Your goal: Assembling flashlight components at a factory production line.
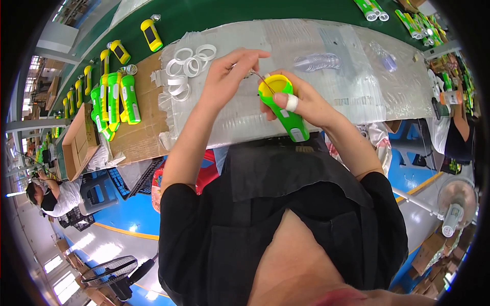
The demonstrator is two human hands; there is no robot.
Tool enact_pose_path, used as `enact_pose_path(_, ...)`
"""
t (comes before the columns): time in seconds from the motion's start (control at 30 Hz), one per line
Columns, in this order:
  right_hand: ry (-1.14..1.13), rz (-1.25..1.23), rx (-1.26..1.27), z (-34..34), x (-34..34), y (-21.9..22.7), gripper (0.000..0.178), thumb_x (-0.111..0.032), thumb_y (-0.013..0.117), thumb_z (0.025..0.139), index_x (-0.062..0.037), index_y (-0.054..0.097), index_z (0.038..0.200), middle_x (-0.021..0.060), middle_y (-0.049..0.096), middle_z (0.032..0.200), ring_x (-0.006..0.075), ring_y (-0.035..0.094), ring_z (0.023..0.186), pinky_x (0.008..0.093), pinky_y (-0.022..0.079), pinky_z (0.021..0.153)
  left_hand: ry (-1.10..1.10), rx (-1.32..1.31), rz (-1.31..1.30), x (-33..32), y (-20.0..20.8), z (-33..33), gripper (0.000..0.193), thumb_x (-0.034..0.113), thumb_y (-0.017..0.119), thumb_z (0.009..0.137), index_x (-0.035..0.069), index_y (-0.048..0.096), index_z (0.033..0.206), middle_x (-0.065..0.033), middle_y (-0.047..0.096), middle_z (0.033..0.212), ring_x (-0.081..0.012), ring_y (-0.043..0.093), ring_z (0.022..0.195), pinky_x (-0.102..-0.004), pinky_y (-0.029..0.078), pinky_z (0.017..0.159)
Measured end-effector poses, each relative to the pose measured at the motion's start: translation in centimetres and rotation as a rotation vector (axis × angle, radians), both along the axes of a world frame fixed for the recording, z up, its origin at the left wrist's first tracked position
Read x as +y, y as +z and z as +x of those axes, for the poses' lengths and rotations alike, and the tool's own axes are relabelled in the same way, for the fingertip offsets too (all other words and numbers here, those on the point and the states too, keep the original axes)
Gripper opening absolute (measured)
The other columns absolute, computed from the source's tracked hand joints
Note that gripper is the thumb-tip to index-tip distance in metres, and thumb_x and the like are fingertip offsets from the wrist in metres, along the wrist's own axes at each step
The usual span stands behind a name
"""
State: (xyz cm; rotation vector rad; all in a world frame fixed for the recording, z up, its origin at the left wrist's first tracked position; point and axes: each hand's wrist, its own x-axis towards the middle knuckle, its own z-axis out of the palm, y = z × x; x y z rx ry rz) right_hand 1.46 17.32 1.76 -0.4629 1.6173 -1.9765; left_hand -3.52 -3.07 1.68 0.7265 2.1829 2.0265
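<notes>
My right hand [306, 102], with white tape round the thumb, is closed round a green and yellow flashlight [295, 126]. Its wide yellow-rimmed head is uncovered and points away from me; the narrow green end points toward me. Thin reddish wires [262, 79] run out of that head toward my left hand [230, 74]. The left fingers are bent together at the wires' end, round a small part they mostly hide. White rings [192, 67] lie on the plastic-covered table left of my left hand. A row of nested clear lenses [319, 62] lies beyond my right hand.
Several green and yellow flashlights [130, 99] are piled on cardboard at left, beside an open carton [79, 137]. Yellow flashlight bodies [151, 35] stand along the green belt. More flashlights [371, 10] lie at far right. Other people [56, 196] sit at left and right. Fans [115, 273] stand behind.
</notes>
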Motion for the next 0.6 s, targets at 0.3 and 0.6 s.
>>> enact_pose_path(0.3,-0.247,-0.192,-0.078,1.0,0.1,-2.1,0.044,-0.035,0.056,0.098,-0.0042,0.044,0.127,0.0098,0.058,0.103,0.0179,0.062,0.076,0.0317,0.053,0.070,-0.063,0.648,-0.193,4.8,-1.2,1.3,0.040,0.030,0.034,0.103,0.007,0.066,0.111,-0.0093,0.064,0.113,-0.0294,0.055,0.108,-0.0421,0.034,0.098)
enact_pose_path(0.6,-0.619,-0.309,-0.148,1.0,5.4,-3.2,0.039,-0.034,0.053,0.098,-0.0063,0.050,0.126,0.0130,0.062,0.086,0.0184,0.059,0.069,0.0307,0.047,0.062,0.195,0.613,-0.514,9.8,-8.9,-4.6,0.048,0.034,0.069,0.085,0.004,0.062,0.121,-0.0140,0.060,0.119,-0.0333,0.054,0.112,-0.0406,0.039,0.097)
